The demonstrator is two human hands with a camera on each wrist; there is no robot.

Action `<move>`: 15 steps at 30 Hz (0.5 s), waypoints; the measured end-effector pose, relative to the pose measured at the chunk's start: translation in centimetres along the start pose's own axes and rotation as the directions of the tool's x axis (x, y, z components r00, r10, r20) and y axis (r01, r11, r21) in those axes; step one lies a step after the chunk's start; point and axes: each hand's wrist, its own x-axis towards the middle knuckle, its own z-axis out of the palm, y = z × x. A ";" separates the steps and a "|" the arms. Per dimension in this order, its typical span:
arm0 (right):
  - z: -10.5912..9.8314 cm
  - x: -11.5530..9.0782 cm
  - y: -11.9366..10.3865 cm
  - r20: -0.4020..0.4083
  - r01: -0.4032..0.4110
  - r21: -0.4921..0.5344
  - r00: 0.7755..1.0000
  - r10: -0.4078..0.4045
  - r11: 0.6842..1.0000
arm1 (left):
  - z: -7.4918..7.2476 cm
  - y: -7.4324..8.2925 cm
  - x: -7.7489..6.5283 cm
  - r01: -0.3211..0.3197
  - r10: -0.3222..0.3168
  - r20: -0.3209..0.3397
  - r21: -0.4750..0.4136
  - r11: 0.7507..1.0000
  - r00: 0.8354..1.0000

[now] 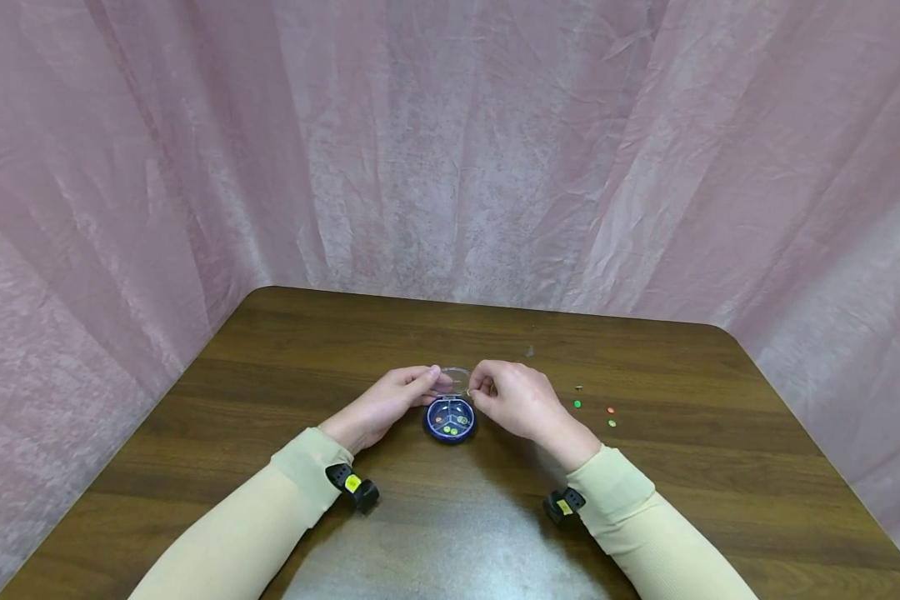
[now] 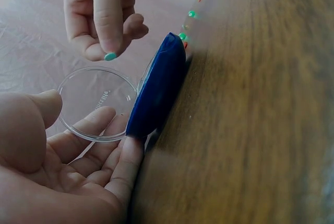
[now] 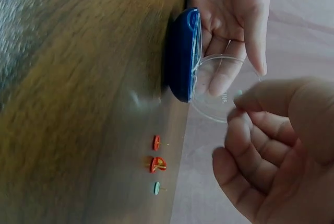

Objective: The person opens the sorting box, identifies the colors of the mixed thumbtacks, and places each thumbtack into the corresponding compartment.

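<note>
A round blue case [image 1: 450, 438] stands on the table with its clear lid [image 2: 96, 98] raised on the far side. Inside it, dividers part the floor into three compartments: an orange thumbtack [image 1: 438, 419] at left, yellow-green ones [image 1: 450, 430] at front, pale ones [image 1: 462, 420] at right. My left hand [image 1: 390, 402] holds the lid's edge between thumb and fingers, one finger touching the case. Just above the lid's right side, my right hand [image 1: 521, 402] pinches a green thumbtack [image 2: 110, 56] between thumb and forefinger.
Several loose thumbtacks lie right of my right hand, among them a green one [image 1: 577, 404], an orange one [image 1: 611, 410] and a yellow-green one [image 1: 612, 423]. The wooden table [image 1: 307, 333] ends at a pink curtain [image 1: 420, 167] behind.
</note>
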 end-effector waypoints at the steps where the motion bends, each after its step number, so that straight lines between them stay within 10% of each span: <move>1: 0.0 0.0 -0.1 0.015 0.018 0.001 1.000 -0.018 1.000 | 0.0 0.0 0.0 0.001 -0.001 0.001 0.000 1.000 1.000; 15: 1.4 -0.6 -0.7 0.033 0.146 -0.113 0.989 -0.143 0.983 | 0.0 0.2 -0.1 0.004 -0.004 0.004 -0.003 1.000 1.000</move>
